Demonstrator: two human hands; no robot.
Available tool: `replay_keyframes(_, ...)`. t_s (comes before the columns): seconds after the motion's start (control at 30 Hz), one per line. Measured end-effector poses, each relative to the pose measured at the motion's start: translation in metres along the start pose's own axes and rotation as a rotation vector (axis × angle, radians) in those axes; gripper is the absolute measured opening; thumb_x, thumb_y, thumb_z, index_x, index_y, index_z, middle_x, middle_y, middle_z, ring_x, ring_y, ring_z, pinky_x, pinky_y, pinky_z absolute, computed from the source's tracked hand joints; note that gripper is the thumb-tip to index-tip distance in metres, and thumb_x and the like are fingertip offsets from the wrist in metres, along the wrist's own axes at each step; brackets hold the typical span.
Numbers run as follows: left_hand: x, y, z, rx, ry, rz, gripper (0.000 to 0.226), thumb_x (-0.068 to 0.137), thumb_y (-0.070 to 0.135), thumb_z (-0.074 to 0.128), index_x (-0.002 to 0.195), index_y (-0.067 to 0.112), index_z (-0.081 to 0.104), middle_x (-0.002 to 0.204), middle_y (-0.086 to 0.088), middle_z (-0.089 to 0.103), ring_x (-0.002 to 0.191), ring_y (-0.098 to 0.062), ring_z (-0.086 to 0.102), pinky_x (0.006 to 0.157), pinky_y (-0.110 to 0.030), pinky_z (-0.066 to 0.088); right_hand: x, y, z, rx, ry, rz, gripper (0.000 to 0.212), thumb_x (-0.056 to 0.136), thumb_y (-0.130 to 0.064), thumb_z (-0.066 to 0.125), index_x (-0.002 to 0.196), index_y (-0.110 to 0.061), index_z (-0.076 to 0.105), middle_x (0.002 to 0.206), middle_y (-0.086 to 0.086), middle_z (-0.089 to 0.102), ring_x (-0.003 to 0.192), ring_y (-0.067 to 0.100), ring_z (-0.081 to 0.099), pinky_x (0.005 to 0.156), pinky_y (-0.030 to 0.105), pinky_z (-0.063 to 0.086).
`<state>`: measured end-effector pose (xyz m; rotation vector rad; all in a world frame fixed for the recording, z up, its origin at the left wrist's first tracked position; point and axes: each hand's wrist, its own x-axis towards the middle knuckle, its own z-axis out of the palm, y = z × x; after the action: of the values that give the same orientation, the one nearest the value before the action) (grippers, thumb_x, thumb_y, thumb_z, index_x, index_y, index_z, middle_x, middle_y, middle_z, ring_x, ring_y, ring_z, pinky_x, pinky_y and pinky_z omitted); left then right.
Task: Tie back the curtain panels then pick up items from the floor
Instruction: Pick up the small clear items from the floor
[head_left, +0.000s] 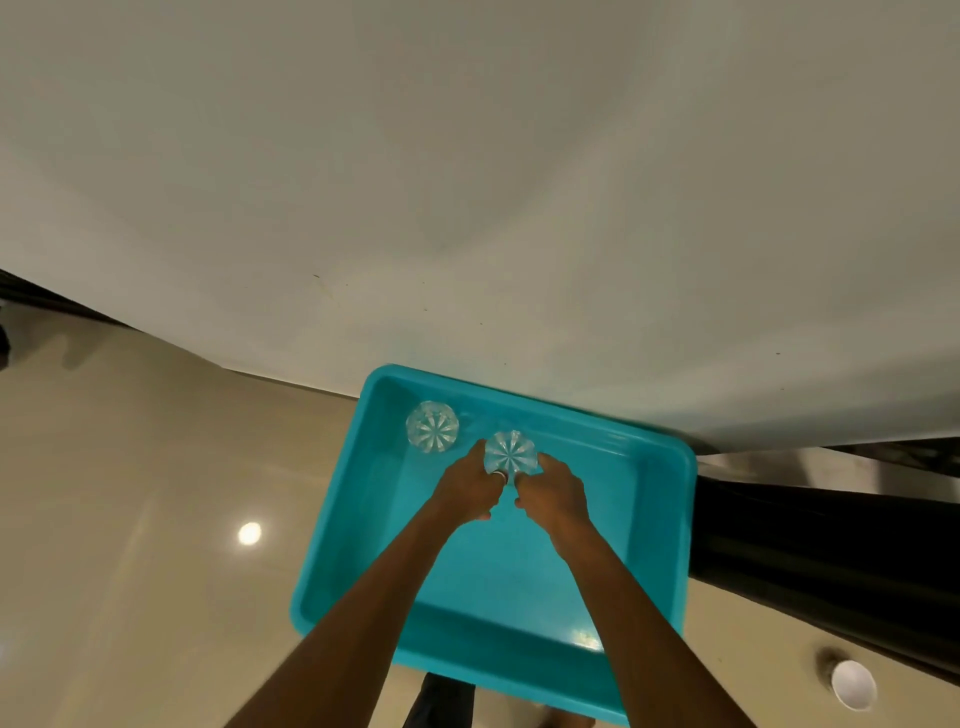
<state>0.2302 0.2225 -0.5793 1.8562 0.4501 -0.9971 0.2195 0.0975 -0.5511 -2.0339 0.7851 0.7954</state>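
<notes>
A clear cut-glass tumbler (510, 451) is held inside a teal plastic tub (337, 519), with the left hand (467, 488) and right hand (556, 493) both curled around its sides. A second matching tumbler (432, 427) stands just beside it in the tub. The tub sits on a glossy beige floor (130, 493), and a white paper cup (853, 685) lies well apart. If set down carelessly, the held glass could knock its neighbour and chip. No writing is readable.

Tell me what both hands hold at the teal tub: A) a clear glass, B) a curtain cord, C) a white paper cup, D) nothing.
A: the left hand and right hand both grip a clear glass; the white paper cup sits apart on the floor.
</notes>
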Motion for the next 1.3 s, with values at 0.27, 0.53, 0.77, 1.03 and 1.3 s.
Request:
replay_keyframes(0.27,0.006,0.0,0.001,-0.02,0.015,-0.002,0.052,0.096,0.022,0.052,0.145,0.032,0.041,0.104,-0.001,0.063,0.099,-0.027,0.069,0.078,-0.039,0.063,0.006,0.008,0.004,0.093,-0.062,0.038,0.028,0.093,-0.021,0.055,0.12,-0.019,0.062,0.109,0.007,0.071,0.098,0.028,0.072,0.089,0.05,0.06)
replay_keyframes(0.53,0.002,0.0,0.01,0.003,0.071,-0.022,0.045,0.094,0.029,0.055,0.138,0.028,0.045,0.11,-0.005,0.068,0.094,-0.024,0.07,0.081,-0.043,0.063,-0.004,0.02,0.0,0.252,-0.127,0.022,0.053,0.099,-0.017,0.059,0.148,-0.021,0.04,0.125,0.004,0.061,0.103,0.026,0.07,0.083,0.04,0.063)
replay_keyframes(0.77,-0.01,-0.008,0.014,0.311,0.208,-0.095,0.049,0.097,0.041,0.052,0.136,0.011,0.051,0.133,-0.013,0.062,0.119,-0.034,0.061,0.099,-0.034,0.047,-0.024,0.034,-0.015,0.367,-0.088,0.078,0.06,0.1,-0.015,0.056,0.155,-0.015,0.032,0.15,0.008,0.05,0.11,0.027,0.068,0.077,0.031,0.059)
replay_keyframes(1.03,-0.063,-0.017,0.037,0.373,0.141,-0.044,0.033,0.098,0.037,0.048,0.104,0.011,0.068,0.118,-0.007,0.069,0.11,-0.03,0.062,0.083,-0.03,0.042,-0.075,0.057,-0.042,0.384,-0.011,0.145,0.041,0.096,-0.014,0.057,0.136,-0.012,0.052,0.097,-0.006,0.063,0.088,0.02,0.072,0.067,0.029,0.057)
replay_keyframes(1.3,-0.144,0.011,0.068,0.239,0.097,0.022,0.029,0.098,0.03,0.053,0.112,0.012,0.071,0.122,-0.01,0.071,0.119,-0.032,0.061,0.095,-0.033,0.045,-0.15,0.065,-0.063,0.451,0.132,0.165,0.025,0.098,-0.013,0.06,0.122,-0.007,0.061,0.113,0.016,0.072,0.087,0.025,0.071,0.071,0.034,0.054)
